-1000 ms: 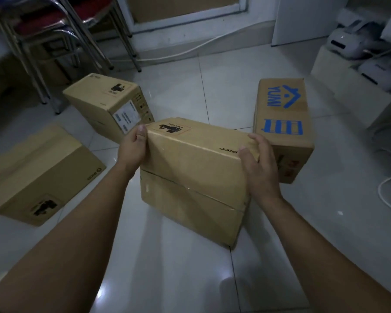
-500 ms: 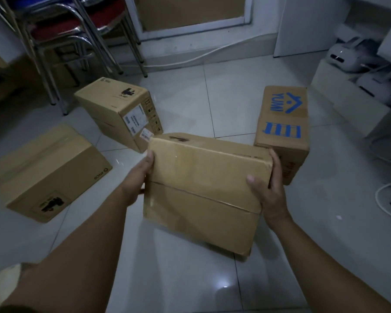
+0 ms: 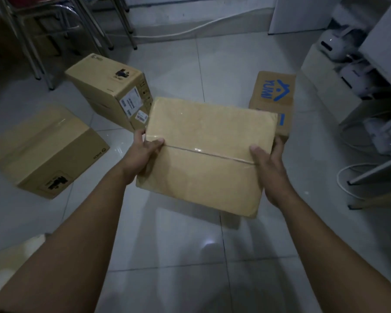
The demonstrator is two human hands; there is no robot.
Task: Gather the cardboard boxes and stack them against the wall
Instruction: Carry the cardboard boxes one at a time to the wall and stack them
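Over the floor [image 3: 167,256], a taped box [image 3: 203,159] hangs between both hands, tilted so its sealed face looks up. The left hand [image 3: 142,154] and right hand [image 3: 271,170] grip opposite sides, fingers [image 3: 139,134] curled round the edges and thumbs on top, probably to stop it slipping on the carry. A labelled box [image 3: 113,86], a side box [image 3: 43,150] and a blue-printed box [image 3: 275,91] wait on the tiles, short of the wall [image 3: 190,16].
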